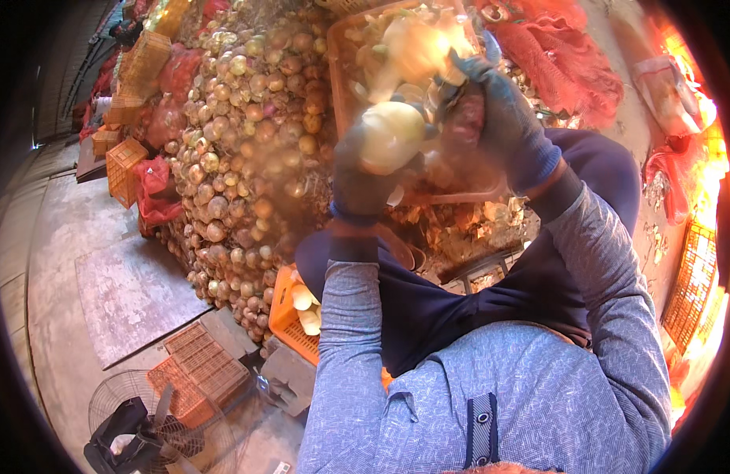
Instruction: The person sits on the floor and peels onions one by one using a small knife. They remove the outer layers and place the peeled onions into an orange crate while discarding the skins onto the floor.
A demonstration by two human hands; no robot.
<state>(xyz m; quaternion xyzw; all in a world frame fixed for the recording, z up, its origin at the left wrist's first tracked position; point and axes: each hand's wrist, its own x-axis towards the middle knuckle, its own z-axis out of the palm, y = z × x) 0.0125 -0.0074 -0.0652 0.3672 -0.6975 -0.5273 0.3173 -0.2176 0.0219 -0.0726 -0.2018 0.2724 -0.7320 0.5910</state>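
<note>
A pale, peeled onion (pixel 393 137) sits in my left hand (pixel 362 178), its gloved fingers wrapped around it. Close to its right, my right hand (pixel 507 112), in a blue-grey glove, is closed around a reddish object (pixel 468 115). Blur hides what that object is, though it looks like a wrapped handle. Both hands are over an orange plastic crate (pixel 341 77) that holds onion skins and pale onion pieces. Glare and a smear on the lens blur the space between the hands.
A large heap of unpeeled onions (pixel 246 136) rises to the left. An orange basket (pixel 288 314) with peeled onions stands by my left knee. Red mesh sacks (pixel 566 65) lie at upper right. A wire-caged fan (pixel 163 415) and stacked crates (pixel 205 361) are at lower left.
</note>
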